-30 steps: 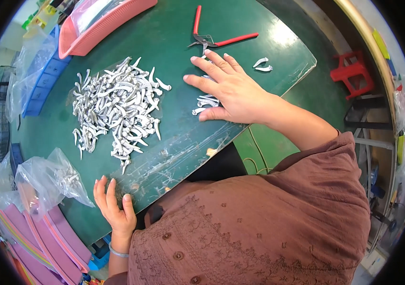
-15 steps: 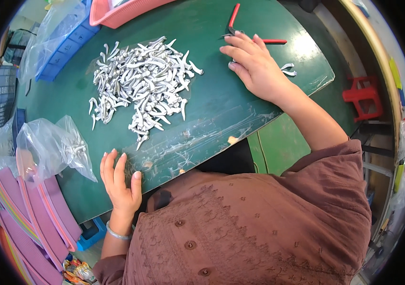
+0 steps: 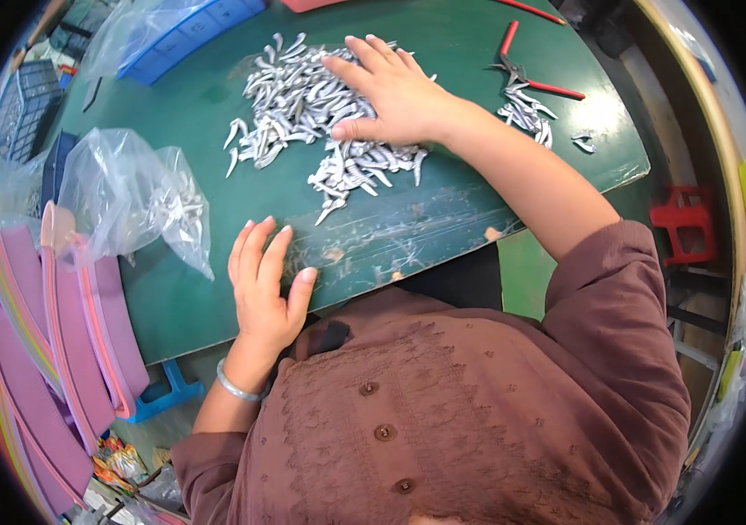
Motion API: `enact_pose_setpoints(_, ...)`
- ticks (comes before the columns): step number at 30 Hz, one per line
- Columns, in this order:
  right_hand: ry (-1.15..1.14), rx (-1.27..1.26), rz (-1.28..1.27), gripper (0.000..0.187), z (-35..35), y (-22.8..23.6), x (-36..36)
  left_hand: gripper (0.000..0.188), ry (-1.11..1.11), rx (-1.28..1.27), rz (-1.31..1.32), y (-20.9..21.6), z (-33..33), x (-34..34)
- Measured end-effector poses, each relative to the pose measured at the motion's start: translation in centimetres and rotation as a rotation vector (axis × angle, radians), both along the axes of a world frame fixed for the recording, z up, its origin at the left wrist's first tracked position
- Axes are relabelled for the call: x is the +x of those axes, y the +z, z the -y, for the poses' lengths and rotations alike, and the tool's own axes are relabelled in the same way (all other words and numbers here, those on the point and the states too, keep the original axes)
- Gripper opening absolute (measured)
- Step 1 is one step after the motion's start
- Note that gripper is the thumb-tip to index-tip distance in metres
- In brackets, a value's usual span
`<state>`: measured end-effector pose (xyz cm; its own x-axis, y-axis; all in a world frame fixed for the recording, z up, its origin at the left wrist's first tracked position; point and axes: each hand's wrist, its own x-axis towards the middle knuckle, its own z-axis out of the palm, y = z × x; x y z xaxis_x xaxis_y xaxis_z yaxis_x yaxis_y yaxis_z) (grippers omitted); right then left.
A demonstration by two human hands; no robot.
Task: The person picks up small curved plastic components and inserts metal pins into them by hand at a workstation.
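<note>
A heap of small silvery-white, curved, horn-shaped pieces (image 3: 299,109) lies on the green table (image 3: 443,201). Over the heap's right part rests my right hand (image 3: 399,101), palm down, its fingers spread and seemingly touching the pieces; what lies under the palm is hidden. My left hand (image 3: 266,284) is at the table's near edge, fingers and thumb apart, with nothing in it. To the right are red-handled pliers (image 3: 513,72) with their handles spread wide. Just below them sits a smaller group of the same pieces (image 3: 526,115), and one piece (image 3: 583,143) lies apart.
A clear plastic bag (image 3: 185,206) with more pieces stands left of the heap. Behind are a blue crate (image 3: 185,44) and a pink basket (image 3: 312,3). Another red-handled tool (image 3: 531,10) lies at the far edge. Purple strips (image 3: 106,324) hang at left; a red stool (image 3: 684,226) stands right.
My right hand has moved left from beside the pliers onto the heap. The small group of pieces it covered is now in sight. The whole view has shifted, while my left hand keeps its pose.
</note>
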<state>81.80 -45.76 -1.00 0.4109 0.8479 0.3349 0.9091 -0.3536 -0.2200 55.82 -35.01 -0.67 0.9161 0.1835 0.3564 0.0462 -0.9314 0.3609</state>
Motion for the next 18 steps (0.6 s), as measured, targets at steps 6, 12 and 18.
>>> enact_pose_setpoints(6,0.116,0.007,0.031,0.069,-1.7,0.4,-0.7,0.042,-0.007,-0.063,0.051,-0.3,-0.3,-0.4)
enact_pose_setpoints(12,0.32,-0.007,0.042,0.058,-1.3,1.0,-1.8,0.039,-0.028,-0.074,0.064,0.0,-0.4,-0.7)
enact_pose_setpoints(18,0.467,-0.121,-0.052,0.048,-1.8,3.6,-3.5,0.038,-0.013,-0.103,0.108,-0.3,-0.7,-1.2)
